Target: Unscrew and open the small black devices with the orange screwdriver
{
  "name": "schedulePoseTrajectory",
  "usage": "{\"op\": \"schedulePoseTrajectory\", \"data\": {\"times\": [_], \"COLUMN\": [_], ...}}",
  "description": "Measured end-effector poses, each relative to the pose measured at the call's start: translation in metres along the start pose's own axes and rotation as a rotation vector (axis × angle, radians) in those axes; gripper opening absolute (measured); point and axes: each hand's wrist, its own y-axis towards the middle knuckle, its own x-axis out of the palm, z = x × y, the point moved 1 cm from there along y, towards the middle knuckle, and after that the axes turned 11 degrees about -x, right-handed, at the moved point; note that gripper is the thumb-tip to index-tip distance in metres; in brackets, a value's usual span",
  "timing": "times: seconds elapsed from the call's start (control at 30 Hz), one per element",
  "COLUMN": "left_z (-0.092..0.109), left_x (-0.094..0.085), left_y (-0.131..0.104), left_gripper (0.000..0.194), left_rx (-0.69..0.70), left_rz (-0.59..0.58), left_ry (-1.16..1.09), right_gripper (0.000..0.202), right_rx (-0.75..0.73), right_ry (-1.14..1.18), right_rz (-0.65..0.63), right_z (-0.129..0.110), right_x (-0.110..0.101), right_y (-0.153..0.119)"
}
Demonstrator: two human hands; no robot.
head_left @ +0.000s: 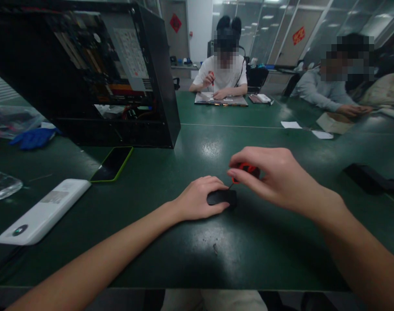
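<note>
Black and small, the block (pixel 220 198) lies on the green table, pinched between the left hand's (pixel 198 198) thumb and fingers; the right hand (pixel 271 177) grips a red-handled screwdriver (pixel 246 169), best kept upright and pressed steadily.

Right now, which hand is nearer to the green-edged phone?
Left. The left hand holds a black object to the right of the green-edged phone; the right hand, with a red-handled screwdriver, is farther right.
</note>
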Motion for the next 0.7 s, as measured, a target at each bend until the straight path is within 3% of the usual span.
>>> {"op": "schedulePoseTrajectory", "data": {"times": [0.13,0.3,0.47,0.7], "left_z": [0.0,0.0,0.0,0.0], "left_x": [0.004,0.002,-0.002,0.0], "left_y": [0.01,0.007,-0.001,-0.001], "left_gripper": [0.039,0.039,0.032,0.034], "left_rx": [-0.029,-0.044,-0.067,-0.053], "left_rz": [-0.005,0.028,0.061,0.079], "left_ry": [0.023,0.031,0.008,0.01], "right_gripper": [0.021,0.024,0.018,0.033], "right_rx": [0.033,0.074,0.061,0.001], "right_ry": [-0.024,-0.037,-0.067,-0.004], "right_rz": [-0.1,-0.189,-0.211,-0.22], "right_z": [0.005,0.012,0.014,0.013], "right_x": [-0.005,-0.013,-0.016,-0.018], "right_y": [0.017,0.017,0.014,0.012]}}
